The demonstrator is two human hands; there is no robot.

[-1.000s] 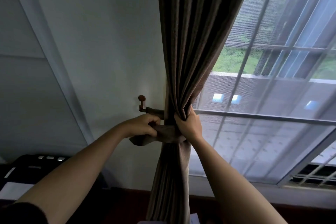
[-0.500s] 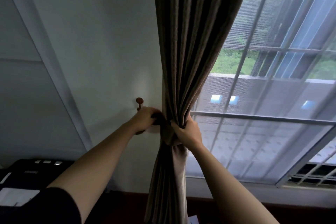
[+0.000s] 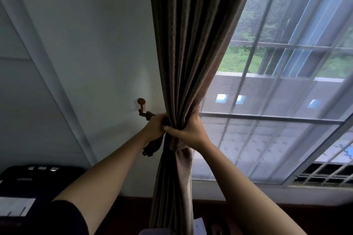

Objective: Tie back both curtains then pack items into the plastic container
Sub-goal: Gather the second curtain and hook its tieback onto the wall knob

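Observation:
A brown curtain (image 3: 187, 47) hangs gathered at the left edge of the window. My right hand (image 3: 188, 129) grips the bunched folds at waist height. My left hand (image 3: 155, 127) holds the brown tieback band (image 3: 152, 146) just left of the curtain, below a wooden wall hook (image 3: 141, 102). One end of the band runs to the hook's base; the other end dangles under my left hand. The part of the band behind the curtain is hidden. No plastic container is in view.
A white wall (image 3: 91, 44) stands to the left and a barred window (image 3: 286, 82) with a sheer screen to the right. A black device (image 3: 28, 179) sits at the lower left. A dark wooden ledge (image 3: 248, 208) runs below the window.
My left hand has moved from the hook back beside the curtain, and the band's loose end now hangs down below it. My right hand has kept its grip on the folds.

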